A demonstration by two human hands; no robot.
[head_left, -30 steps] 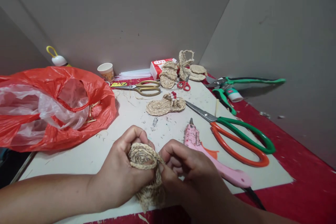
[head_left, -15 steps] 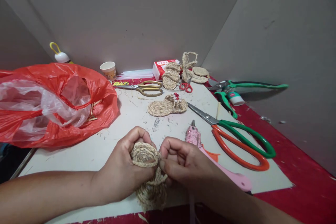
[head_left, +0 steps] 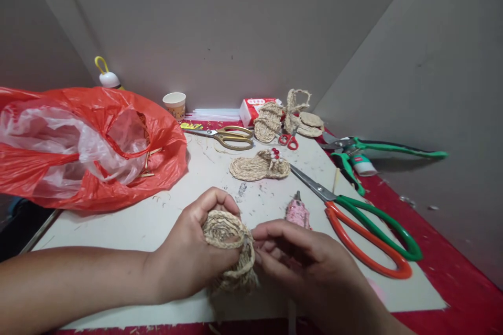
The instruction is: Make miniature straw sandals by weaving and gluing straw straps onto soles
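My left hand [head_left: 192, 248] is wrapped round a small braided straw sandal [head_left: 223, 226], its thumb lying through the woven loop and its fingers behind. The coiled sole end faces up, and a braided strap hangs below. At the sandal's right edge is my right hand [head_left: 302, 256], fingers curled and thumb and forefinger tips close together; what they hold, if anything, is too small to make out. Partly behind this hand lies a pink glue gun [head_left: 297, 212]. Farther back, a finished-looking straw sandal [head_left: 251, 166] with red and white beads rests on the board.
Large scissors [head_left: 365, 220] with green and orange handles lie at right, garden shears [head_left: 393, 146] beyond. A red plastic bag [head_left: 165, 167] fills the left. Gold-handled scissors [head_left: 231, 138], a paper cup [head_left: 174, 104], small red scissors [head_left: 290, 141] and straw pieces [head_left: 269, 123] stand behind.
My right hand has shifted slightly right and down, its fingertips now at the sandal's outer edge. The sandal has tilted a little in my left hand. The whole view has swung slightly left.
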